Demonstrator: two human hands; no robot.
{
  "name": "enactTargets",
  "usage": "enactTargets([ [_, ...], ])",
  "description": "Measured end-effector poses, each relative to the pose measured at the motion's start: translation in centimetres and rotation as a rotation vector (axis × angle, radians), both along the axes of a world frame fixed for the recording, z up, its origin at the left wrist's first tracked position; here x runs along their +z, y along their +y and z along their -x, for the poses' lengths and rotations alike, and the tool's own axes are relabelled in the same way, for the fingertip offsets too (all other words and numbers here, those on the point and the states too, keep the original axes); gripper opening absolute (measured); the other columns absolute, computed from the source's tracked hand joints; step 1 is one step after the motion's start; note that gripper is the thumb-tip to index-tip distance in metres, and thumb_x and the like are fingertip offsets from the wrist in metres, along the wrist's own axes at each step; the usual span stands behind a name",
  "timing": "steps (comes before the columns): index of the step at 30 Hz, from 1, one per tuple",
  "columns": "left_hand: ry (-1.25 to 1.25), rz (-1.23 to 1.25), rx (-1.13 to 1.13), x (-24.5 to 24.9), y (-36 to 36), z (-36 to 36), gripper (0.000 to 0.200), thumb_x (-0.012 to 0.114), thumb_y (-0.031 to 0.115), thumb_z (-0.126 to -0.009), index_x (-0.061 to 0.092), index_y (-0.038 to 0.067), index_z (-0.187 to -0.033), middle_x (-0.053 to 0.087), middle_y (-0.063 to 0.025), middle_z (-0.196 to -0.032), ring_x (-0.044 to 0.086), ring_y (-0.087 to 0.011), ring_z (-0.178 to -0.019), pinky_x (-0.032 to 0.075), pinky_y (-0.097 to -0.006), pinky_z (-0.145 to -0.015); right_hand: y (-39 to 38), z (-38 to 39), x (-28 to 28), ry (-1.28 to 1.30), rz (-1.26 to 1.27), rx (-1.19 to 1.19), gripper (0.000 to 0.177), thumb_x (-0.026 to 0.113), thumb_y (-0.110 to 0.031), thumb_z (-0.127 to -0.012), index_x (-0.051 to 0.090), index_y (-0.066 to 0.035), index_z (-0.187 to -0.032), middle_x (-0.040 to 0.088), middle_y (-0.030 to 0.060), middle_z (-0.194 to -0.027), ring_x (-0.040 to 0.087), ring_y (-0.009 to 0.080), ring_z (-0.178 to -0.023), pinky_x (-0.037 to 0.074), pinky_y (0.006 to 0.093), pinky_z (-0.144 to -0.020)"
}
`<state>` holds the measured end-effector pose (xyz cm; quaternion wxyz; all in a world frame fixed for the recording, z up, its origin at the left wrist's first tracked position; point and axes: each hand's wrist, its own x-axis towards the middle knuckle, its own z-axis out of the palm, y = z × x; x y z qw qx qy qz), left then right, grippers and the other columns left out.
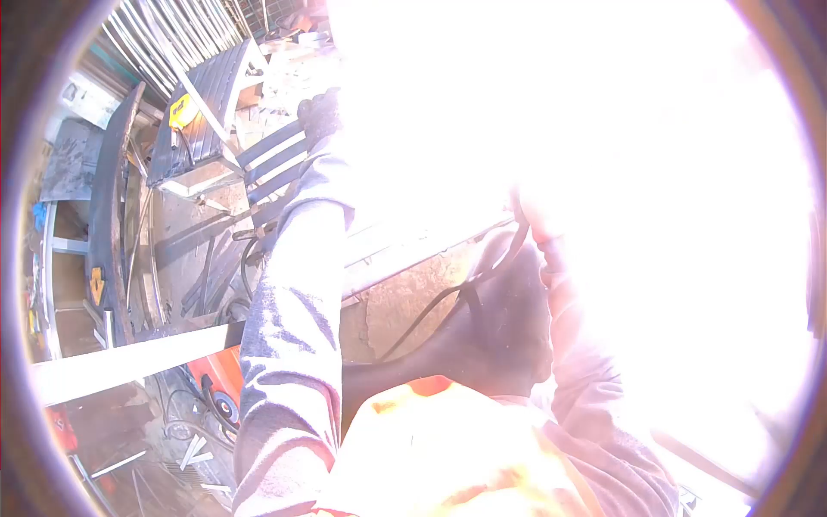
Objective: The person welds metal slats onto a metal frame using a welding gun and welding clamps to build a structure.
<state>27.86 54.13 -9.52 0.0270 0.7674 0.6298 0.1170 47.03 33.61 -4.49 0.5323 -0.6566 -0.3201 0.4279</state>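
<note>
White glare washes out most of the middle and right of the head view. My left arm, in a light grey sleeve, reaches forward to my left hand (320,119), which looks dark, perhaps gloved. Its fingers fade into the glare, as does anything in them. My right hand (536,220) is largely bleached out, beside a dark cable (519,237) that loops down over my dark trouser leg (500,327). Whether the hand grips the cable does not show. Between my arms a pale straight metal bar (413,250) runs diagonally.
A ribbed dark metal piece (211,112) with a yellow tool or tag (183,112) on it stands at upper left. Long metal rods (164,43) lie behind. A white bar (129,362) crosses at left, near an orange machine (220,383). Cables and offcuts litter the floor.
</note>
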Motion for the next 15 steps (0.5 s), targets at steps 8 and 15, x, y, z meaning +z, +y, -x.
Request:
enactTargets([
  [8,-0.015,-0.003,-0.024,-1.2,0.8,0.1,0.044,0.037,0.043,-0.101,0.060,0.022,-0.132,0.058,-0.0098,-0.137,0.051,-0.0281,-0.129,0.025,-0.0505,-0.114,-0.5,0.6,-1.3,0.029,-0.110,-0.004,0.033,0.060,-0.037,-0.095,0.055,-0.004,-0.094,0.047,0.0008,-0.057,0.043,0.0114,-0.041,0.036,0.0267,-0.042],
  [15,-0.030,0.026,-0.023,-0.8,0.5,0.1,0.044,0.038,0.044,-0.100,0.061,0.022,-0.130,0.058,-0.0099,-0.137,0.051,-0.0290,-0.129,0.025,-0.0513,-0.114,-0.3,0.6,-2.1,0.042,-0.096,0.023,0.036,0.059,-0.038,-0.095,0.055,-0.002,-0.098,0.048,0.0015,-0.059,0.044,0.0110,-0.044,0.035,0.0259,-0.043],
])
